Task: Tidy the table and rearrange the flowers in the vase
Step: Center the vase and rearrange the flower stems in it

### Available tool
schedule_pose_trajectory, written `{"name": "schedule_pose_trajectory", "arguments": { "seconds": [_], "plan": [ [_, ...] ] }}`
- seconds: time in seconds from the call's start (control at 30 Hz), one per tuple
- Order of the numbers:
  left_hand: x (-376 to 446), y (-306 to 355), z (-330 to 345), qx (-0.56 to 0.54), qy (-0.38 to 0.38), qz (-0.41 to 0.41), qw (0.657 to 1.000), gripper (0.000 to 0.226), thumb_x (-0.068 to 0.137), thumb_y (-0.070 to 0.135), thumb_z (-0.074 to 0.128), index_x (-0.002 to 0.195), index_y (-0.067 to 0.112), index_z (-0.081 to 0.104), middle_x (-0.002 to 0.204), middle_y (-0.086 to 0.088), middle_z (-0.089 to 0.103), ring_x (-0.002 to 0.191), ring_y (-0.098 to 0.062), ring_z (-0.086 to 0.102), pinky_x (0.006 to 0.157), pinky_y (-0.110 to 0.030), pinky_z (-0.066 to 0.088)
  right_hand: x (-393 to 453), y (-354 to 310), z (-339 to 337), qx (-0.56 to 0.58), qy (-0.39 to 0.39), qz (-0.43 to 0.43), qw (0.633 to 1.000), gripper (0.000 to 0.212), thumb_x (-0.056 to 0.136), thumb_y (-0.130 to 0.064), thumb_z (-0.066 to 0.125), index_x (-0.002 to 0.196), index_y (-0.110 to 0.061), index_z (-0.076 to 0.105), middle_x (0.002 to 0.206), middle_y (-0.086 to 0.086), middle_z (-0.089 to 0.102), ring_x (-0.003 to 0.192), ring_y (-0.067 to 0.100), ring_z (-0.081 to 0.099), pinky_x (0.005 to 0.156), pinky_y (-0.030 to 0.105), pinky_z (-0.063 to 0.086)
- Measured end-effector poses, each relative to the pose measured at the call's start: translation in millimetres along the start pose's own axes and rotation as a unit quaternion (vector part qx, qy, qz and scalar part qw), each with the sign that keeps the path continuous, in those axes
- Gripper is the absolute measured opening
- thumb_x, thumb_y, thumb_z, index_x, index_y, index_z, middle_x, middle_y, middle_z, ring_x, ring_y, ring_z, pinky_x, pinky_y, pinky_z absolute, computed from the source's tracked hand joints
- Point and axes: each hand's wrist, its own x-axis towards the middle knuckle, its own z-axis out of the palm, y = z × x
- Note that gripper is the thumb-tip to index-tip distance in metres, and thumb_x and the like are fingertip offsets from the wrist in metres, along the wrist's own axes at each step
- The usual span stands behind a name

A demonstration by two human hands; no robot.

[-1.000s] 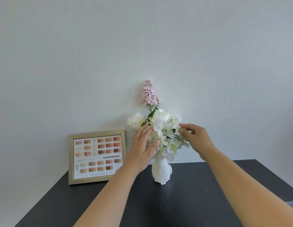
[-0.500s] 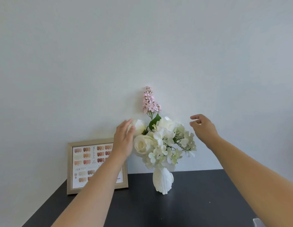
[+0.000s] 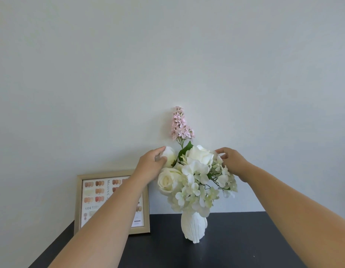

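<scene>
A white ribbed vase (image 3: 194, 227) stands on the dark table (image 3: 235, 246) by the wall. It holds white roses and pale hydrangea blooms (image 3: 196, 182), with a tall pink flower spike (image 3: 179, 124) rising behind. My left hand (image 3: 151, 165) curls around the white rose bud (image 3: 170, 155) at the bouquet's upper left, fingers touching it. At the upper right side of the bouquet, the fingertips of my right hand (image 3: 232, 161) rest against the small white blossoms (image 3: 219, 163).
A gold-framed chart of nail colours (image 3: 94, 200) leans against the wall left of the vase, partly hidden by my left forearm. The pale wall stands directly behind the flowers.
Both hands left the front of the bouquet, spread apart, then closed in again on its upper sides. The view tilted up and drew nearer.
</scene>
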Motion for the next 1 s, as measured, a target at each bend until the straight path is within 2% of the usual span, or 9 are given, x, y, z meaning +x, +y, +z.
{"name": "schedule_pose_trajectory", "arguments": {
  "seconds": [0.07, 0.2, 0.3, 0.4, 0.57, 0.67, 0.77, 0.9, 1.0],
  "plan": [
    [-1, 2, 1, 0.018, 0.008, 0.030, 0.999, 0.042, 0.095, 0.025, 0.060, 0.136, 0.029, 0.055, 0.139, 0.002, 0.056, 0.126, -0.012, 0.051, 0.100, -0.022, 0.034, 1, 2, 2, 0.001, 0.012, -0.008, 1.000, 0.028, 0.087, -0.006, 0.060, 0.112, -0.017, 0.063, 0.108, 0.009, 0.064, 0.079, 0.028, 0.067, 0.066, 0.037, 0.057],
    [-3, 10, 6, 0.051, 0.004, 0.093, 0.994, 0.037, 0.093, 0.027, 0.064, 0.130, 0.028, 0.062, 0.129, 0.003, 0.062, 0.119, -0.011, 0.053, 0.092, -0.018, 0.032, -2, 1, 6, -0.004, 0.023, -0.032, 0.999, 0.031, 0.083, 0.001, 0.059, 0.105, -0.020, 0.065, 0.103, 0.004, 0.068, 0.074, 0.027, 0.066, 0.058, 0.032, 0.053],
    [-2, 15, 9, 0.061, -0.020, 0.106, 0.992, 0.035, 0.090, 0.027, 0.068, 0.126, 0.028, 0.065, 0.125, 0.003, 0.065, 0.117, -0.012, 0.055, 0.095, -0.024, 0.038, -5, -3, 9, -0.012, 0.021, -0.069, 0.997, 0.028, 0.081, 0.003, 0.060, 0.098, -0.018, 0.066, 0.108, -0.002, 0.066, 0.086, 0.024, 0.065, 0.066, 0.033, 0.055],
    [-3, 18, 10, 0.040, -0.045, 0.095, 0.994, 0.028, 0.089, 0.025, 0.069, 0.118, 0.026, 0.070, 0.119, 0.006, 0.069, 0.113, -0.009, 0.061, 0.098, -0.030, 0.045, -8, -5, 10, -0.027, 0.020, -0.075, 0.997, 0.030, 0.081, 0.006, 0.055, 0.095, -0.018, 0.067, 0.102, -0.002, 0.068, 0.077, 0.023, 0.065, 0.059, 0.031, 0.054],
    [-5, 18, 4, 0.048, -0.058, 0.092, 0.993, 0.025, 0.090, 0.022, 0.067, 0.113, 0.029, 0.072, 0.116, 0.008, 0.071, 0.106, -0.004, 0.063, 0.086, -0.016, 0.044, -11, -9, 7, -0.058, 0.013, -0.068, 0.996, 0.020, 0.085, -0.009, 0.059, 0.093, -0.025, 0.069, 0.099, -0.004, 0.069, 0.074, 0.028, 0.069, 0.054, 0.032, 0.055],
    [-5, 15, -5, 0.060, -0.058, 0.089, 0.993, 0.030, 0.098, 0.030, 0.055, 0.126, 0.028, 0.064, 0.130, 0.006, 0.062, 0.118, -0.007, 0.055, 0.088, -0.013, 0.037, -7, -16, 0, -0.088, 0.035, -0.087, 0.992, 0.020, 0.091, -0.019, 0.059, 0.107, -0.028, 0.066, 0.108, -0.008, 0.067, 0.085, 0.020, 0.068, 0.055, 0.025, 0.050],
    [-8, 6, -11, 0.042, -0.025, 0.083, 0.995, 0.036, 0.102, 0.034, 0.044, 0.136, 0.031, 0.054, 0.138, 0.008, 0.053, 0.121, -0.004, 0.047, 0.094, -0.019, 0.033, -1, -36, -3, -0.066, 0.077, -0.119, 0.988, 0.026, 0.093, -0.017, 0.055, 0.114, -0.028, 0.066, 0.111, -0.009, 0.065, 0.087, 0.005, 0.061, 0.061, 0.015, 0.042],
    [-16, -6, -6, 0.012, -0.036, 0.046, 0.998, 0.049, 0.100, 0.044, 0.043, 0.147, 0.030, 0.039, 0.150, 0.007, 0.042, 0.136, -0.010, 0.039, 0.107, -0.025, 0.028, 9, -73, 12, -0.094, 0.061, -0.133, 0.985, 0.011, 0.090, -0.023, 0.064, 0.095, -0.023, 0.074, 0.090, -0.013, 0.066, 0.074, 0.004, 0.058, 0.057, 0.017, 0.041],
    [-22, -8, -4, -0.027, -0.039, 0.032, 0.998, 0.053, 0.100, 0.047, 0.043, 0.150, 0.031, 0.033, 0.153, 0.011, 0.037, 0.134, -0.002, 0.035, 0.107, -0.022, 0.025, 20, -94, 31, -0.172, 0.016, -0.099, 0.980, 0.024, 0.087, -0.025, 0.065, 0.076, -0.005, 0.070, 0.076, 0.002, 0.064, 0.066, 0.015, 0.051, 0.062, 0.023, 0.043]
  ]
}}
